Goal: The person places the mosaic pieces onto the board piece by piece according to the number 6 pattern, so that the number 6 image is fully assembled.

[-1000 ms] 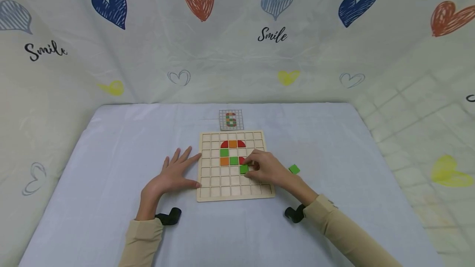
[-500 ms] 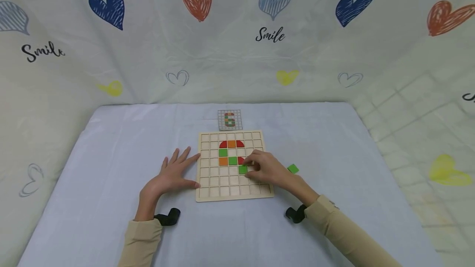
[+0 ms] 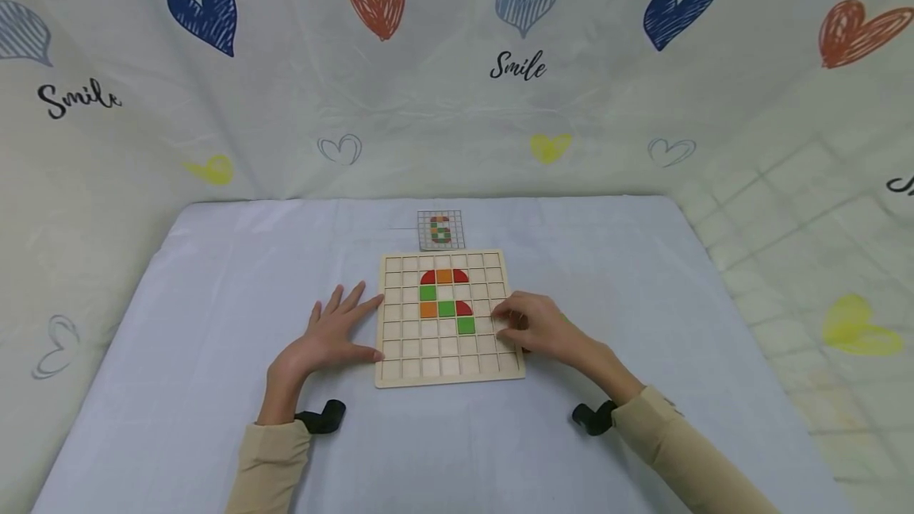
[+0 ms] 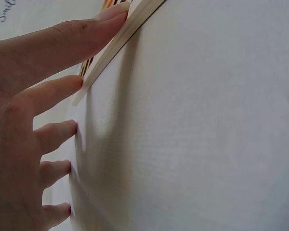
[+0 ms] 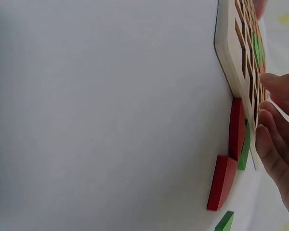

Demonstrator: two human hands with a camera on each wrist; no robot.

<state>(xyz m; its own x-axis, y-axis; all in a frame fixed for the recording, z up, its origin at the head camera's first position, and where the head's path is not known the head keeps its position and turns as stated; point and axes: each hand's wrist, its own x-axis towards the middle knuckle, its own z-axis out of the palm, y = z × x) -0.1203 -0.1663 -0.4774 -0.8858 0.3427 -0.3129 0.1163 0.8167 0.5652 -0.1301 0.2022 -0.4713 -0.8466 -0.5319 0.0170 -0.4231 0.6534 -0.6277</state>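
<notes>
My left hand (image 3: pixel 331 334) lies with fingers spread at the left edge of a wooden grid board (image 3: pixel 401 350). In the left wrist view its thumb and index fingertip touch the board's rim. My right hand (image 3: pixel 546 329) is over the board's right edge, thumb and fingers bent and apart, nothing between them. Set in the grid are a green square tile (image 3: pixel 466 325), a red quarter-round tile (image 3: pixel 464 308), another green tile (image 3: pixel 446 308) and an orange tile (image 3: pixel 428 309). A second green tile (image 3: pixel 428 293) stands above, under a row of red and orange tiles (image 3: pixel 444 276).
A small pattern card (image 3: pixel 440 230) lies behind the board. Beside the board's right edge, the right wrist view shows loose red pieces (image 5: pixel 221 183) and green pieces (image 5: pixel 225 221), mostly hidden by my right hand in the head view. White cloth covers the table (image 3: pixel 271 260).
My right hand has left the lower green tile and moved right to the board's edge, now covering most of the loose green tile there. The left hand keeps its place.
</notes>
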